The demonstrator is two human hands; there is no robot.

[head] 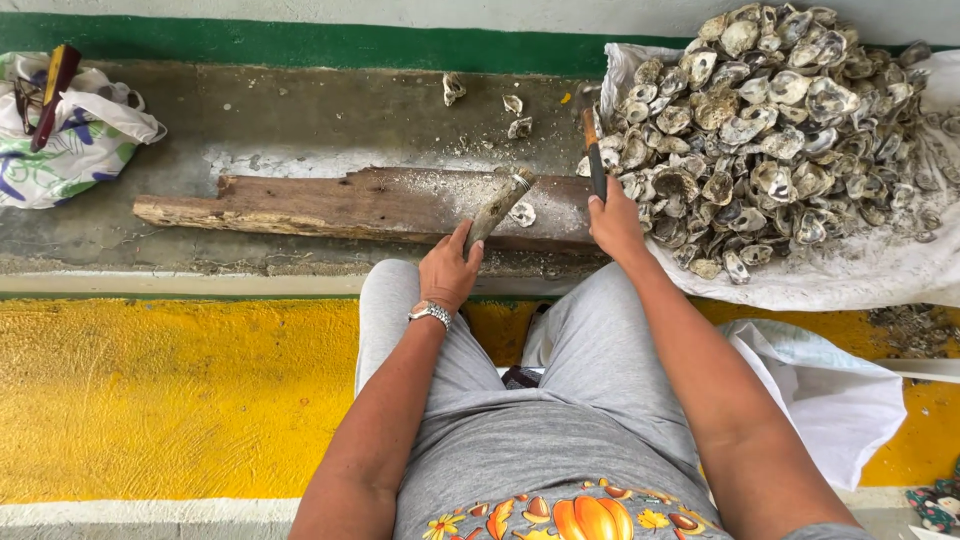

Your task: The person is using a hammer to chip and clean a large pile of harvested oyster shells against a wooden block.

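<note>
Rough, weathered wood plank (340, 205) at twelve o'clock; chalky, ridged shells (770, 130) at two on matt white cloth (860, 275); a shiny metal watch (431, 314) at the centre.

A long, grey, crusted oyster shell (497, 208) stands tilted on the weathered wooden plank, its near end gripped from below and its far, whitish tip leaning up and to the right. Just right of it, a knife (594, 155) with a brownish handle and dark blade points away toward the far side, held upright at the plank's right end, touching the near-left edge of the heap of oyster shells.
</note>
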